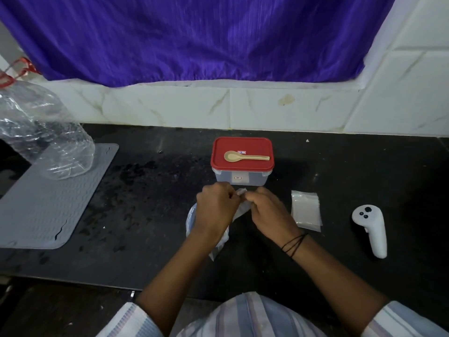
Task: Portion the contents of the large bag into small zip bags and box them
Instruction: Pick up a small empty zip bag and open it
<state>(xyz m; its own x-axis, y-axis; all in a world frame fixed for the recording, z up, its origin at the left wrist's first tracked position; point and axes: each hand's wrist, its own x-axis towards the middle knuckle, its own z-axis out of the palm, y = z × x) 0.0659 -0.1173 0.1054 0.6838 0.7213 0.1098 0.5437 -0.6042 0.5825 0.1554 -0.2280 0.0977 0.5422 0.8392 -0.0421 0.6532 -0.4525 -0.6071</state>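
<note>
Both sets of fingers are curled and pinch the top of the large clear bag [239, 210] between left hand [215, 205] and right hand [269, 211], low over the black worktop [150, 190]. Just behind stands the red-lidded box [241, 161] carrying a spoon [245, 157]. Small zip bags [306, 210] lie right of the hands.

My left hand [216, 205] and right hand [268, 211] both pinch the top of the large clear bag [239, 207], which lies on the dark counter [158, 203] just in front of the red-lidded box [242, 161]. A beige spoon [245, 157] rests on that lid. Small zip bags [306, 210] lie right of my right hand, with a white controller [370, 229] farther right.
</note>
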